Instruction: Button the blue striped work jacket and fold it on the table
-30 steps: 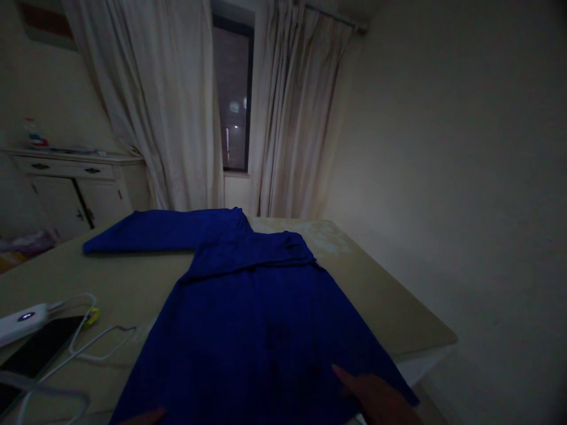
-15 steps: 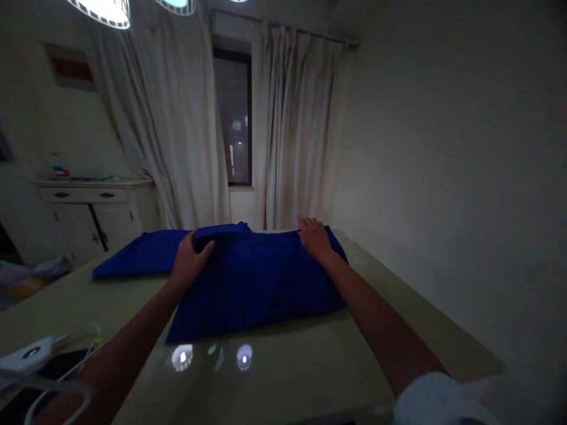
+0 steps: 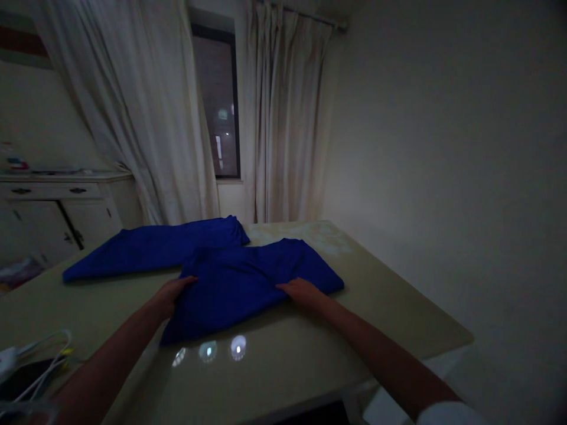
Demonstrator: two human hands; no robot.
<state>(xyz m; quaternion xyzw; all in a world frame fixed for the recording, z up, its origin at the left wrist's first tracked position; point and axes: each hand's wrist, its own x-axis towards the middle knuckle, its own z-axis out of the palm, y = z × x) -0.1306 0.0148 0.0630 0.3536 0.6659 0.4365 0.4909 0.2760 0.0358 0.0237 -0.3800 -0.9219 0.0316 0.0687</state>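
Observation:
A dark blue long-sleeved garment (image 3: 248, 289) lies folded on a pale table (image 3: 381, 301), with one sleeve (image 3: 150, 251) stretched out to the left. My left hand (image 3: 170, 295) rests on the garment's left edge, and my right hand (image 3: 303, 291) lies flat on its lower right part. Both hands touch the cloth from the near side. Neither one clearly grips it. The fabric under my palms is hidden.
A white power bank (image 3: 6, 361), a black phone (image 3: 26, 378) and white cables (image 3: 48, 357) lie at the table's near left. Light reflections (image 3: 221, 349) shine on the tabletop. Behind stand a white cabinet (image 3: 53, 200), curtains (image 3: 287, 118) and a dark window (image 3: 217, 100).
My hands have come from the far edge of the garment toward me and closer together. The cloth has been laid flat, and its far edge now lies lower, showing more of the tabletop.

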